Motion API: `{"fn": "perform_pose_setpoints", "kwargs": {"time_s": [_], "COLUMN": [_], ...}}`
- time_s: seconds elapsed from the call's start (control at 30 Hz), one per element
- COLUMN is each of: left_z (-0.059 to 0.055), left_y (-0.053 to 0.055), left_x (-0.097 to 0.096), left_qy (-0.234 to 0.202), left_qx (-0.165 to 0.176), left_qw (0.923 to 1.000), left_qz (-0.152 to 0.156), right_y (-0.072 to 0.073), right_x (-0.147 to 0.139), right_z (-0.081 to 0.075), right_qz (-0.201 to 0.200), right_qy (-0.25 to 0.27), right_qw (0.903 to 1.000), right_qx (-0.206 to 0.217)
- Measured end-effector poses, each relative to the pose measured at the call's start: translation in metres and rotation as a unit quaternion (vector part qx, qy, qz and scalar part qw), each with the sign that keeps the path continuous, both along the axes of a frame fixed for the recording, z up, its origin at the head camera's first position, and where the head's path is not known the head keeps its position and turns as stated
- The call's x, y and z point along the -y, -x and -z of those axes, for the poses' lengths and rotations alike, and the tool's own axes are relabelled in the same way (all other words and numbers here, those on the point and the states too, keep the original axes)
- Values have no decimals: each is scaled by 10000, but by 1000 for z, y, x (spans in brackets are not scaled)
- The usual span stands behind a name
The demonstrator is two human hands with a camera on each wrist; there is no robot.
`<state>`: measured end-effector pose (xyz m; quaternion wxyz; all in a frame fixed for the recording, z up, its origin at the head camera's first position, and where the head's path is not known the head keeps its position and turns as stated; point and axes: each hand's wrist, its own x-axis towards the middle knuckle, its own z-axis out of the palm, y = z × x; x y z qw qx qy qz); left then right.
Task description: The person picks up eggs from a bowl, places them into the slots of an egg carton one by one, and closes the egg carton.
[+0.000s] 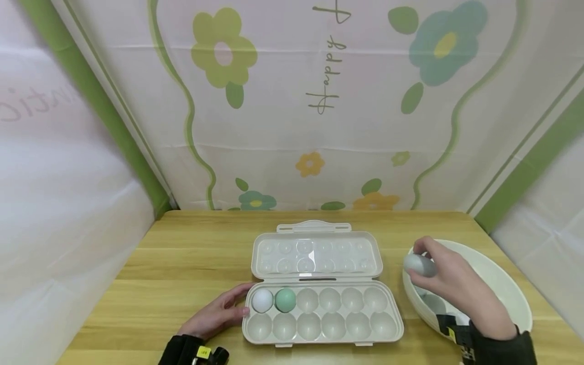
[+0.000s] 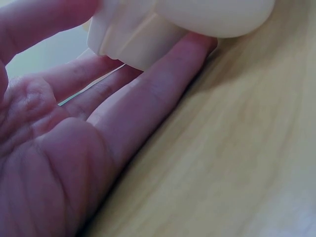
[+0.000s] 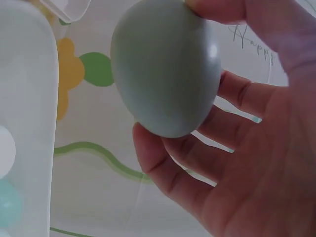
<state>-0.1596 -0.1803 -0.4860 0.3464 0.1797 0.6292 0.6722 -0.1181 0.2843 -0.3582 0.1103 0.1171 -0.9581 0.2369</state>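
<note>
A white plastic egg box (image 1: 319, 315) lies with its lid folded back on the table. In its far row, at the left end, sit a white egg (image 1: 262, 301) and a mint-green egg (image 1: 285, 300). My left hand (image 1: 222, 313) holds the box's left end, thumb at the rim and fingers along the side; the left wrist view shows the fingers (image 2: 148, 89) against the box's wall. Over a white bowl (image 1: 513, 289), my right hand (image 1: 456, 279) pinches a pale grey-green egg (image 3: 165, 69) between thumb and fingertips.
Inside the bowl lie more eggs, among them a grey one (image 1: 434, 303), partly hidden by the right hand and wrist. The wooden table (image 1: 182, 263) meets flower-printed cloth walls (image 1: 274, 126) at its back and sides.
</note>
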Motion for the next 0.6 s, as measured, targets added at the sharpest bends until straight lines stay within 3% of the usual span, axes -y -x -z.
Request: {"fn": "perform_pose_setpoints", "kwargs": {"time_s": [0.13, 0.6], "left_z": [0, 0], "left_y": [-1, 1], "left_x": [1, 0], "left_qy": [-33, 75], "left_qx": [-54, 4], "left_qw": [10000, 10000], "left_qz": [-4, -53], "right_y": [2, 14], "right_x": [9, 62], "right_z": [2, 22], "right_qz": [-167, -1176], "right_qy": [6, -539], "right_qw": [9999, 9865], "right_qx": [-30, -1004]}}
